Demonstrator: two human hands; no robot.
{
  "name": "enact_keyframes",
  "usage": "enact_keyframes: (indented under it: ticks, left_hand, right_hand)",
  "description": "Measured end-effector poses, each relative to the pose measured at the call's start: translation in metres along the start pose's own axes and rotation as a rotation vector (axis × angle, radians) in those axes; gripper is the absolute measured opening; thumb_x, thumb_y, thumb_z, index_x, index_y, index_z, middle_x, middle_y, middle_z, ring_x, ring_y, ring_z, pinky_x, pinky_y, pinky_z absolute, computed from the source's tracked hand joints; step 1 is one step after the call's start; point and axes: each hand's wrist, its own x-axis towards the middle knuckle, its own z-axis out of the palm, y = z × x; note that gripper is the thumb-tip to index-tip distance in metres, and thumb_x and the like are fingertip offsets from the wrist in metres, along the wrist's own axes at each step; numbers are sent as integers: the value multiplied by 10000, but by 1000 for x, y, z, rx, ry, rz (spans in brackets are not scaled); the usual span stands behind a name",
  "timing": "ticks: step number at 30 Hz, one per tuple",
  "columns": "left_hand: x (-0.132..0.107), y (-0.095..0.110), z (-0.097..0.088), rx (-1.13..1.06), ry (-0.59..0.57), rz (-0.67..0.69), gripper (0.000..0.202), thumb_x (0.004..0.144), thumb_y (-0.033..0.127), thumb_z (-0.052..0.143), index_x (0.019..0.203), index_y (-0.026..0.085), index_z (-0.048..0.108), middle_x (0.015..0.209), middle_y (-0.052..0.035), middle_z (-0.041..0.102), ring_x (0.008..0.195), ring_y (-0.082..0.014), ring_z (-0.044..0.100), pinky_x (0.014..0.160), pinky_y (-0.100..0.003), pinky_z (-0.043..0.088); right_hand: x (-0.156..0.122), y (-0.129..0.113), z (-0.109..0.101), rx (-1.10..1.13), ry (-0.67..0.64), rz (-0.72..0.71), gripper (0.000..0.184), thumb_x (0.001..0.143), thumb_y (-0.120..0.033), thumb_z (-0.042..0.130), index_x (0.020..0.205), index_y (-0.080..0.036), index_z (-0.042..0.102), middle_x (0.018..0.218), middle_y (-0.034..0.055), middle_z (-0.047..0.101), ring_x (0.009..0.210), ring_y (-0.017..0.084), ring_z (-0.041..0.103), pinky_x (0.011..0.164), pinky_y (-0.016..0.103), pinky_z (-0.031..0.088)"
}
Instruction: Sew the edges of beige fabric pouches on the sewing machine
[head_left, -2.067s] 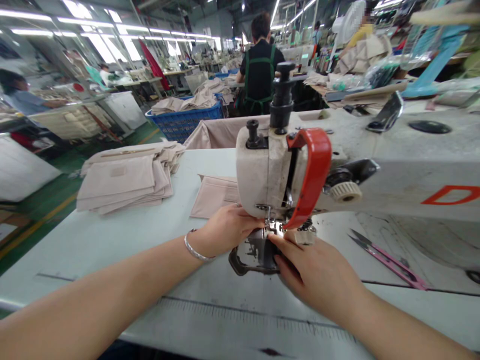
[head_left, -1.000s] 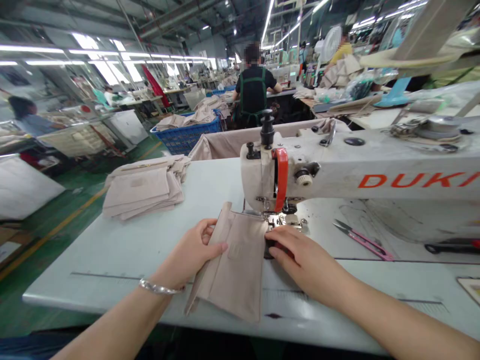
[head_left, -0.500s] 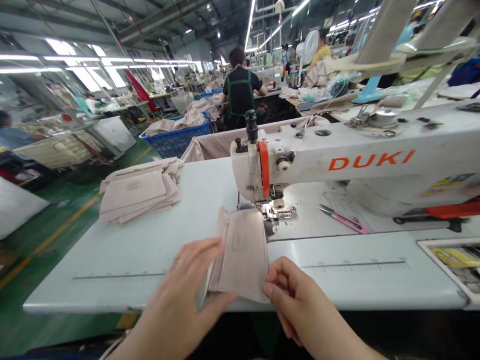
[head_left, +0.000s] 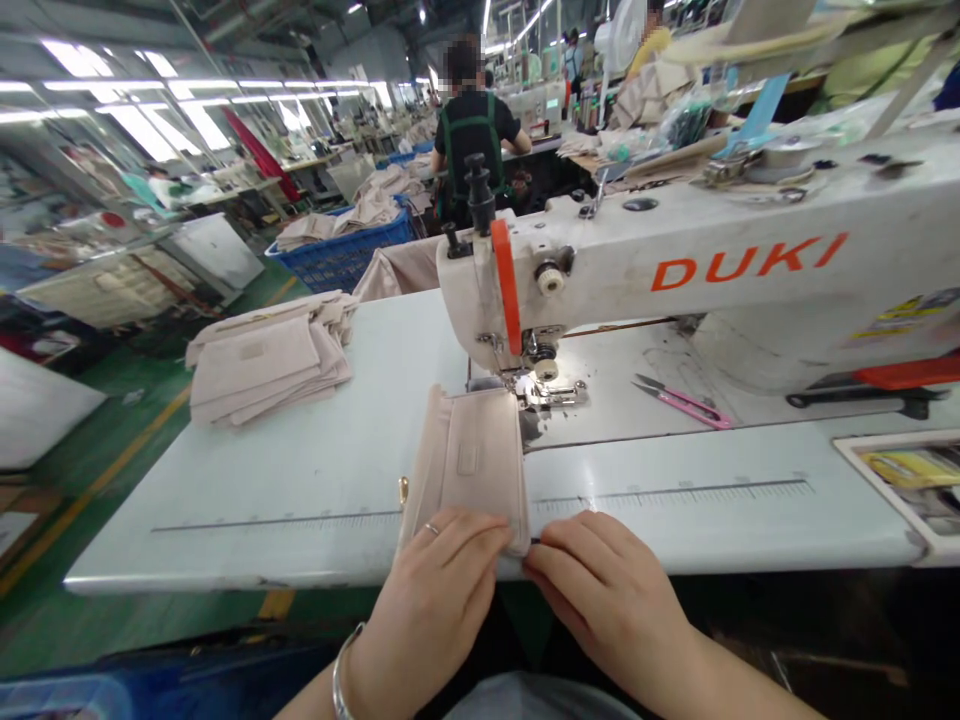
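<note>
A beige fabric piece (head_left: 480, 450) with a small rectangular patch lies on the table, its far right edge at the presser foot (head_left: 551, 392) of the sewing machine (head_left: 675, 260). A gold-coloured zipper pull (head_left: 403, 490) shows at its left side. My left hand (head_left: 446, 590), with a ring and bracelet, is closed over the near edge of the fabric, thumb hidden beneath. At the near right corner, my right hand (head_left: 600, 575) pinches the fabric edge between thumb and fingers; the fingertips are partly hidden.
Stacked beige fabric pieces (head_left: 259, 365) lie on the left of the table. Pink-handled thread snips (head_left: 686, 403) rest right of the needle area. A blue basket (head_left: 345, 250) of fabric and a seated person (head_left: 474, 140) are beyond the table. A small tray (head_left: 892, 490) is set in at right.
My left hand has moved right and down onto the near edge of the fabric and closed there. My right hand stays at the corner. The whole view has shifted slightly.
</note>
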Motion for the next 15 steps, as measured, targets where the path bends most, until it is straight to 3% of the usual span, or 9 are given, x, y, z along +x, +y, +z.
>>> enact_keyframes:
  ticks: [6,11,13,15]
  left_hand:
    - [2,-4,-2,-117,0,-38,229,957,119,487,1122,208,617,1092,-44,634,995,-170,570,902,-318,506]
    - [3,-4,-7,-1,-86,40,315,972,83,385,1204,166,581,1108,-72,632,1013,-197,565,920,-363,517]
    - [4,-1,-6,8,-31,60,269,968,90,420,1152,161,604,1046,-63,646,968,-188,578,891,-339,531]
    - [4,1,-6,-37,129,47,206,944,88,501,1086,166,629,989,-50,652,919,-165,594,837,-290,544]
  right_hand:
    - [0,1,4,-11,82,-37,92,917,-118,548,950,-155,626,837,51,626,733,184,485,665,336,400]
    - [5,1,-1,-13,57,-101,133,920,-127,523,931,-153,652,730,41,601,667,176,446,607,323,389]
    - [7,1,-2,-23,68,-109,136,914,-124,527,919,-155,660,726,42,604,667,175,458,606,318,393]
    - [7,1,-2,-28,91,-111,135,908,-121,536,928,-156,665,747,45,617,676,171,478,613,315,400]
